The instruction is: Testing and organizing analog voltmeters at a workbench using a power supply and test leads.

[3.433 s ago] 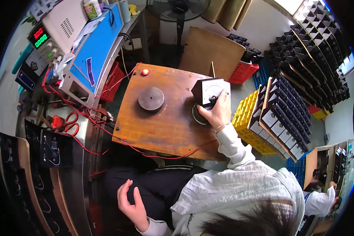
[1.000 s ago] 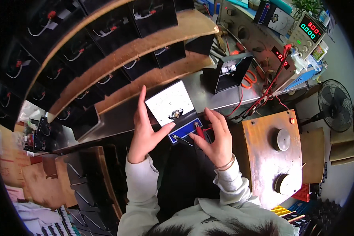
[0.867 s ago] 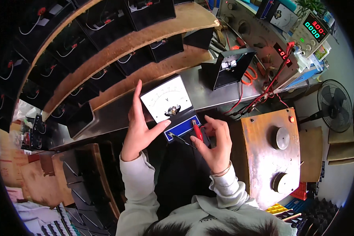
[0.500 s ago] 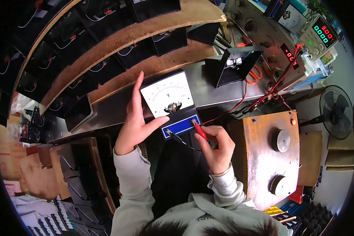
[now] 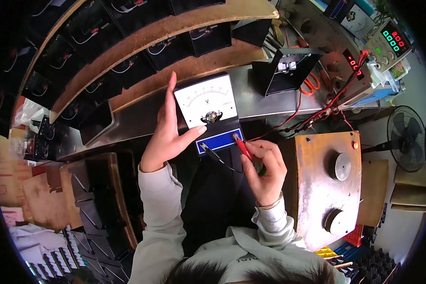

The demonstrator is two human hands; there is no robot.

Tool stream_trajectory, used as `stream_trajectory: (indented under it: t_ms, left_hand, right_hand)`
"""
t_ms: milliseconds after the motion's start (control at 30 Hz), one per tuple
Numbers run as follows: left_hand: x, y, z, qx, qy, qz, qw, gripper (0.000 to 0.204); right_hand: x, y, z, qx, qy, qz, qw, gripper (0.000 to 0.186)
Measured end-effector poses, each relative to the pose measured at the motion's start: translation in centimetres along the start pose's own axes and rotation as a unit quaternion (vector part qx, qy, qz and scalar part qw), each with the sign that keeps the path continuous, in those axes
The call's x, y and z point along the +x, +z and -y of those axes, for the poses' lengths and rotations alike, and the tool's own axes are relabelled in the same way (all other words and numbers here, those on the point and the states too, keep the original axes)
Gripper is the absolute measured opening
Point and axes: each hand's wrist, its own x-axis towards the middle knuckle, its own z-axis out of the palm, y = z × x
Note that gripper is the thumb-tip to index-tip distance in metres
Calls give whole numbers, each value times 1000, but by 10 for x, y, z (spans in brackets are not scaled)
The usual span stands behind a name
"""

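An analog voltmeter (image 5: 207, 94) with a white dial and black case tilts toward me in the middle. My left hand (image 5: 166, 130) holds it along its left side, fingers stretched up the edge, thumb on the front just below the dial. Under the dial is a blue panel (image 5: 217, 142) with two terminals. A red alligator clip (image 5: 243, 147) sits at the right terminal, pinched in my right hand (image 5: 266, 169). A black clip lead (image 5: 217, 157) hangs from the left terminal.
Shelves of open black meter cases (image 5: 168, 51) curve along the back left. A metal-edged bench (image 5: 281, 103) bears another open case (image 5: 291, 71). Behind it stands a lit power supply (image 5: 388, 47). To my right are a box with two round knobs (image 5: 329, 189) and a fan (image 5: 406, 137).
The view has shifted slightly, with the meter a little higher in it. My right hand's fingers have loosened slightly around the red clip, which stays at the right terminal.
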Motion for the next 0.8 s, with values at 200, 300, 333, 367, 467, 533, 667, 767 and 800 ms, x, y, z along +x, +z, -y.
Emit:
stream_trajectory:
  t_ms: [200, 300, 333, 367, 467, 533, 667, 767, 800]
  left_hand:
    - [-7, 4, -7, -33, -43, -24, 998, 118]
    - [-9, 5, -6, -72, -63, -26, 995, 117]
    - [-8, 5, -7, -89, -69, -26, 993, 118]
    - [-7, 6, -8, -83, -69, -32, 994, 118]
    - [-8, 15, -23, -76, -63, -58, 993, 119]
    - [-21, 33, -43, 140, 10, -121, 983, 113]
    - [-69, 82, -84, 252, 74, -45, 964, 103]
    - [-91, 120, -85, -18, 39, 96, 994, 93]
    - [-92, 126, -82, -11, 31, 125, 992, 89]
  right_hand:
    - [5, -1, 8, -28, -12, -7, 1000, 35]
    - [15, 6, 11, -39, -34, -4, 999, 62]
    - [20, 12, 14, -57, -35, 5, 998, 75]
    - [24, 20, 17, -75, -34, 14, 996, 89]
    - [34, 47, 25, -174, -75, 22, 982, 122]
    - [29, 53, 24, -182, -46, 1, 982, 124]
    - [-25, -11, -7, -94, -20, -15, 995, 126]
    - [-88, -103, -32, -275, -6, -87, 958, 125]
    - [-109, -136, -35, -344, 72, -127, 927, 123]
